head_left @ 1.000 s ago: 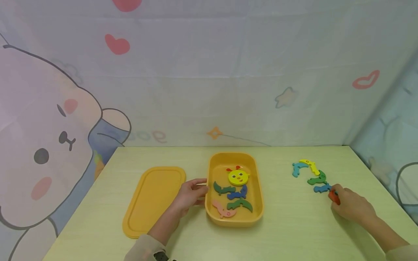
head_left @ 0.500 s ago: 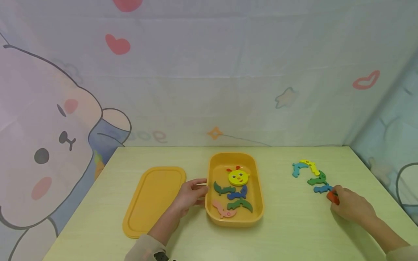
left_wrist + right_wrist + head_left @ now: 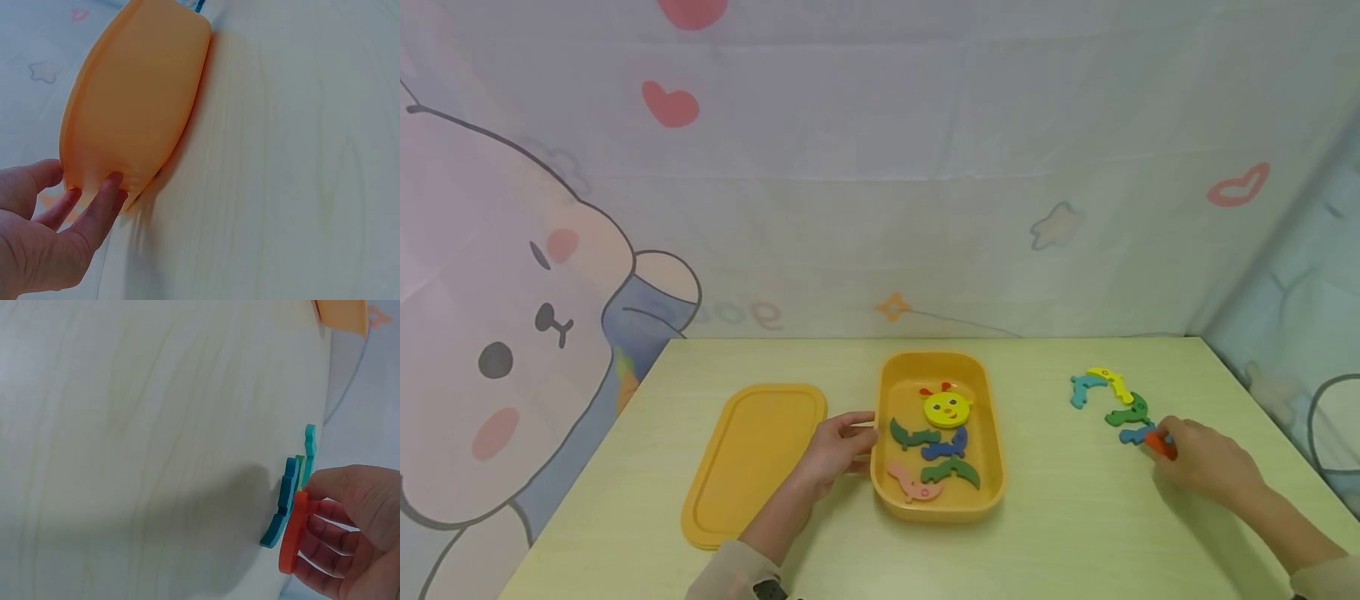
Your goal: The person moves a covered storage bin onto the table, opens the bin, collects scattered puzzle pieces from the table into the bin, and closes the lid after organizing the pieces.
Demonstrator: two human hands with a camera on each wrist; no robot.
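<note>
A red piece (image 3: pixel 1161 444) is held at the right side of the surface (image 3: pixel 1045 533), pinched between the thumb and fingers of the right hand (image 3: pixel 1206 462), whose grip is clamped on it. In the right wrist view the red piece is seen edge-on, next to a blue piece (image 3: pixel 1137 434); whether the two are touching cannot be told. Beyond the blue piece, a curving row is formed by a green piece (image 3: pixel 1129 411), a yellow piece (image 3: pixel 1112 383) and a light blue piece (image 3: pixel 1086 389). At the middle, the outer wall of a deep yellow-orange tray (image 3: pixel 940 510) is touched by the left hand (image 3: pixel 838 446), whose grip is spread, its fingers held apart. Inside the tray, a yellow smiling face (image 3: pixel 947 409) is set above a dark green piece (image 3: pixel 915 435) and a dark blue piece (image 3: pixel 946 446); nearer the front edge, a pink piece (image 3: pixel 916 483) and a leaf-green piece (image 3: pixel 951 472) are seen. A flat yellow-orange lid (image 3: pixel 752 467) is laid left of the tray, partly covered by the left forearm. Behind everything, a printed cloth (image 3: pixel 865 183) is hung.
</note>
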